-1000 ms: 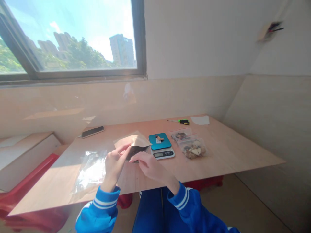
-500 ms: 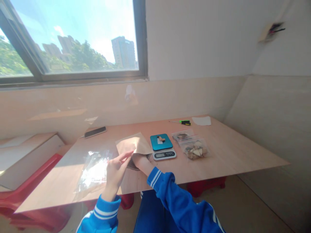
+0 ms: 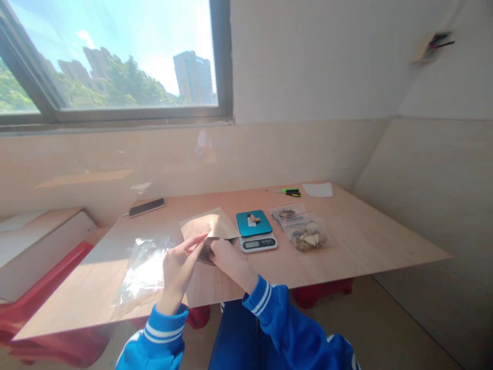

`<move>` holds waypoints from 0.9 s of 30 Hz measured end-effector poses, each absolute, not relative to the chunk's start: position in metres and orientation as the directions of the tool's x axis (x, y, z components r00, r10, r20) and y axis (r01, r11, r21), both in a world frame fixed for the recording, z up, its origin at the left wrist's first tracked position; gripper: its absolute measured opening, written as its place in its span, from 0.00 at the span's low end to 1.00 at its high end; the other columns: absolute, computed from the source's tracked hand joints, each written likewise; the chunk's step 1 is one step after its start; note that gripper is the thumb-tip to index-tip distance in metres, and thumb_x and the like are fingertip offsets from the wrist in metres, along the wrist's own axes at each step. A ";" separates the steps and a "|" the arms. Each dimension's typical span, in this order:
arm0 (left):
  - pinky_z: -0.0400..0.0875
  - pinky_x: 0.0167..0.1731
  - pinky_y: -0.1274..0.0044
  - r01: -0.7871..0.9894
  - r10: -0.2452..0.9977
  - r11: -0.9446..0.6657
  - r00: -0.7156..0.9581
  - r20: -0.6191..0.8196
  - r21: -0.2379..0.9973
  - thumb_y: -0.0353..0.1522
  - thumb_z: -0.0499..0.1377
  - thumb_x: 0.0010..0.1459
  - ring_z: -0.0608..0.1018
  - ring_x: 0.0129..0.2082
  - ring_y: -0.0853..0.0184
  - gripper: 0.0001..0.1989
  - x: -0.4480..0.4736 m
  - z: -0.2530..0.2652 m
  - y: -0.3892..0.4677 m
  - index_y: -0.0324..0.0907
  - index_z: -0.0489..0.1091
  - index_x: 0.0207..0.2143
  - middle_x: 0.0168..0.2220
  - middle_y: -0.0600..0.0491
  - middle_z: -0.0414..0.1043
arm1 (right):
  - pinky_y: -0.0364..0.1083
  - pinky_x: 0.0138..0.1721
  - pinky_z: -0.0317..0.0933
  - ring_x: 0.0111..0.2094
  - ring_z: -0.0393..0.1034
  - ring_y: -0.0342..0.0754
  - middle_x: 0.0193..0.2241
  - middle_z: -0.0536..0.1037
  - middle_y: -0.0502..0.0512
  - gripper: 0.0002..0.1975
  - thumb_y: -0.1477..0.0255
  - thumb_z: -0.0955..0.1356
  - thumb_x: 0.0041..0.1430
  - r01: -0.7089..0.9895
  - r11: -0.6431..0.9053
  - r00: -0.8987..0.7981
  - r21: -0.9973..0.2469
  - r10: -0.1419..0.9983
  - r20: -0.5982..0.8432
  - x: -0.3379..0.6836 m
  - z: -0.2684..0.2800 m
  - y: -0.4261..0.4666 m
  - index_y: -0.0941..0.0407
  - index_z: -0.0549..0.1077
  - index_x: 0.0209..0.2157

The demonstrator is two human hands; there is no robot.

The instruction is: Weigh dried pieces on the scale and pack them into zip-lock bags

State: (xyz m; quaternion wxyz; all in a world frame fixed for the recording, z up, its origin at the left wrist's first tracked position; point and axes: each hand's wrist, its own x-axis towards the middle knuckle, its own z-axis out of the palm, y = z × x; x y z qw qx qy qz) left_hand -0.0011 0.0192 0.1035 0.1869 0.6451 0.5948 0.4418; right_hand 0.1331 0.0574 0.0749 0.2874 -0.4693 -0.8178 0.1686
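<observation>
A brown paper bag (image 3: 208,222) lies on the table with its mouth toward me. My left hand (image 3: 181,262) pinches the upper edge of that mouth between thumb and fingers, lifting it. At the opening is my right hand (image 3: 227,257), its fingers curled and partly inside the bag. Whatever those fingertips hold, if anything, is hidden by the bag's dark inside. Just right of the bag stands a kitchen scale (image 3: 257,243) with a blue platform; a small brownish piece (image 3: 254,218) and a white label rest on it.
Two clear zip bags (image 3: 310,237) of dried brownish pieces lie right of the scale. Clear plastic bags (image 3: 144,272) are at the left. Further back are a phone (image 3: 147,207), screwdrivers (image 3: 290,192) and white paper (image 3: 319,189). A red stool (image 3: 321,293) shows under the table (image 3: 370,231).
My right hand has drawn back partway out of the bag, so its back and knuckles now show. My left hand keeps its hold on the bag's edge. The view has shifted slightly.
</observation>
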 end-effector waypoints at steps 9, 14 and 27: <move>0.74 0.41 0.75 0.620 0.928 -0.210 -0.118 0.355 0.756 0.43 0.59 0.54 0.81 0.38 0.61 0.14 -0.004 0.110 0.029 0.51 0.78 0.40 0.39 0.56 0.81 | 0.48 0.49 0.65 0.50 0.69 0.51 0.46 0.76 0.60 0.13 0.80 0.62 0.62 0.704 0.516 -0.370 -0.488 0.853 0.369 0.141 0.088 0.035 0.57 0.74 0.44; 0.74 0.37 0.76 0.610 0.930 -0.196 -0.133 0.342 0.768 0.44 0.60 0.52 0.82 0.36 0.62 0.15 -0.004 0.117 0.034 0.50 0.79 0.38 0.37 0.55 0.82 | 0.50 0.51 0.65 0.51 0.68 0.51 0.48 0.75 0.58 0.12 0.77 0.65 0.62 0.581 0.536 -0.310 -0.613 0.842 0.442 0.146 0.084 0.034 0.54 0.75 0.45; 0.73 0.34 0.78 0.647 0.915 -0.162 -0.184 0.359 0.745 0.47 0.60 0.51 0.82 0.36 0.62 0.16 -0.010 0.120 0.035 0.50 0.79 0.37 0.35 0.56 0.82 | 0.52 0.54 0.64 0.53 0.69 0.51 0.50 0.76 0.54 0.13 0.72 0.67 0.60 0.249 0.581 -0.118 -0.775 0.813 0.571 0.228 0.091 0.019 0.49 0.76 0.46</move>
